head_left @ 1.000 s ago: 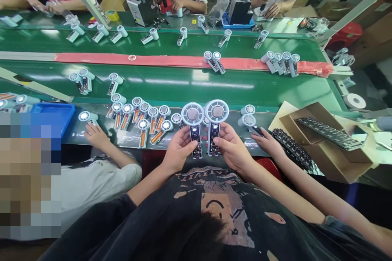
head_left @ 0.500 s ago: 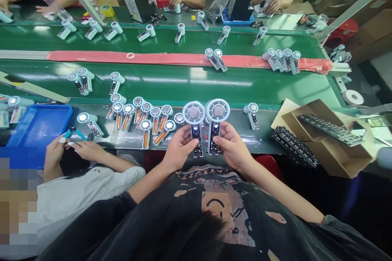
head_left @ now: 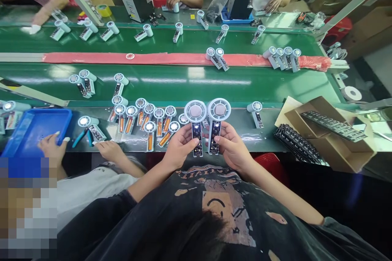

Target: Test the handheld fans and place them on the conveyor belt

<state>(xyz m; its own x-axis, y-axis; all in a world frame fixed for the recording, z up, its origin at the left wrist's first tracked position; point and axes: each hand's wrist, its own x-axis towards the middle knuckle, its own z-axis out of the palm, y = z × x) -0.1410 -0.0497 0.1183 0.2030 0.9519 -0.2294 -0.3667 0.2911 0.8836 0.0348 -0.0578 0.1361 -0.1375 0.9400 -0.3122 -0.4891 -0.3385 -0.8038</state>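
Dark, glossy counter (head_left: 245, 130) is running along the near side of a green conveyor belt (head_left: 171, 83), with orange-striped units (head_left: 150, 130) clustering left of centre, a blue tray (head_left: 58, 118) sitting farther left and an open cardboard box (head_left: 321, 126) at the right end. Left hand (head_left: 229, 144) and right hand (head_left: 180, 147) are each gripping the circuit-board handle of one round-headed unit, fingers closed, right unit (head_left: 196, 124) and left unit (head_left: 219, 124) standing side by side above the counter's near edge; co-workers are working across the belt, loose cartons lying behind.
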